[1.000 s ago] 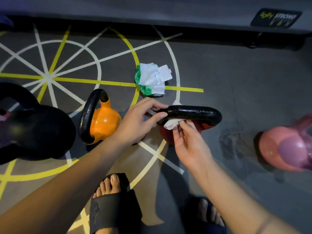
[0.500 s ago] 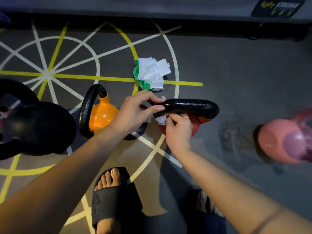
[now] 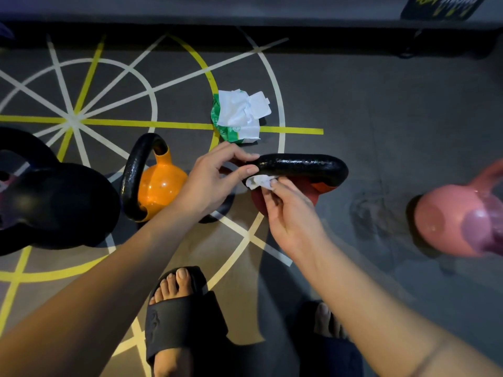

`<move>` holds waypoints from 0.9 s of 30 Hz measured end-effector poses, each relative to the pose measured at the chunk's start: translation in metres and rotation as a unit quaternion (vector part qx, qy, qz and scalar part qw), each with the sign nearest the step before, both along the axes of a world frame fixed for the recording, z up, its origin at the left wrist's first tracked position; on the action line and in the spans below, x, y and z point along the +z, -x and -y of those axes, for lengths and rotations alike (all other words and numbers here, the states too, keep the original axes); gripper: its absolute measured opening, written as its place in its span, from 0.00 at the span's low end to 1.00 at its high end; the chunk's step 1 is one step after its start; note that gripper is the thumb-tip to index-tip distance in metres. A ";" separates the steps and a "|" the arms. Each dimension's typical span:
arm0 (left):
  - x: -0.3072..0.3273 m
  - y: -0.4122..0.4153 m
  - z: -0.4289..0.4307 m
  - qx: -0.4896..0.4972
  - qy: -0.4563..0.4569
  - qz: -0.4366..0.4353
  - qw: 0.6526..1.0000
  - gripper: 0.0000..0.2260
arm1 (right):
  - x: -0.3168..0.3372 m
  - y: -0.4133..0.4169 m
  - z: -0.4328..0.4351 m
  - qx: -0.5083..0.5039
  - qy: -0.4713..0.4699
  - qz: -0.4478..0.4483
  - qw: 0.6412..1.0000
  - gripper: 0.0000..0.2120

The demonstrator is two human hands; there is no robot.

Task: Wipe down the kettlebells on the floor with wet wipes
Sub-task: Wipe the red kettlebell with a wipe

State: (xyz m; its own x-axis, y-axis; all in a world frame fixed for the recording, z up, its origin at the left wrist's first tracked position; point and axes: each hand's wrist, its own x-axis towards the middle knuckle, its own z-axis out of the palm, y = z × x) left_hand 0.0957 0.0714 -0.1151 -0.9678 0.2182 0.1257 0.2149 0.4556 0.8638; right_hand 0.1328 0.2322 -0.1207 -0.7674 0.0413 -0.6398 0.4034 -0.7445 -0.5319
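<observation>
Far left: big black kettlebell (image 3: 54, 202), cut by the frame's left edge, its handle arching up and back. Just right of it, with a narrow gap, orange kettlebell (image 3: 160, 183), its black loop on the left side. Both stand on the grey floor (image 3: 381, 118) over yellow and white line markings. Left forearm comes in from bottom left, crossing in front of the orange one. Left hand (image 3: 215, 178) is palm down, thumb and fingertips pinching the left end of the black handle (image 3: 302, 165) of the red kettlebell (image 3: 307, 186). That bell sits mid-frame on the floor, handle running left to right, body mostly hidden under it. Wet wipes pack (image 3: 239, 118) lies beyond it, lid flipped open, near but apart. Right hand (image 3: 291, 213) reaches up from bottom right, fingers curled, pinching a crumpled white wipe (image 3: 260, 182) against the handle's underside, just beside the left thumb. Black sandals (image 3: 179, 319) sit near the bottom edge, below the hands. Right of the red bell there is a wide stretch of bare floor, then the pink kettlebell (image 3: 449, 219), cut by the right edge and well apart. Dark ledge (image 3: 245, 9) bounds the far side along the top
</observation>
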 end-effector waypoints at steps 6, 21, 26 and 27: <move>-0.005 0.001 0.001 0.006 -0.004 0.002 1.000 0.10 | -0.019 0.005 0.005 0.107 -0.405 -0.096 0.903 0.10; -0.001 0.000 0.002 -0.008 0.023 -0.001 1.000 0.09 | -0.016 0.000 0.002 0.345 -0.836 -0.173 0.390 0.11; -0.001 -0.001 0.002 -0.007 0.015 0.007 1.000 0.09 | -0.015 -0.001 0.002 0.344 -0.798 -0.130 0.478 0.07; -0.001 -0.001 0.002 -0.008 0.014 0.005 1.000 0.09 | -0.014 -0.001 0.001 0.352 -0.791 -0.126 0.484 0.08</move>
State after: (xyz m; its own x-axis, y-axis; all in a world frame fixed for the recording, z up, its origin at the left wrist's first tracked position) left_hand 0.0964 0.0694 -0.1161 -0.9655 0.2365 0.1089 0.2130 0.4769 0.8528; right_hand 0.1334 0.2315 -0.1351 -0.9931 -0.0018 -0.1169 0.0348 0.9499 -0.3105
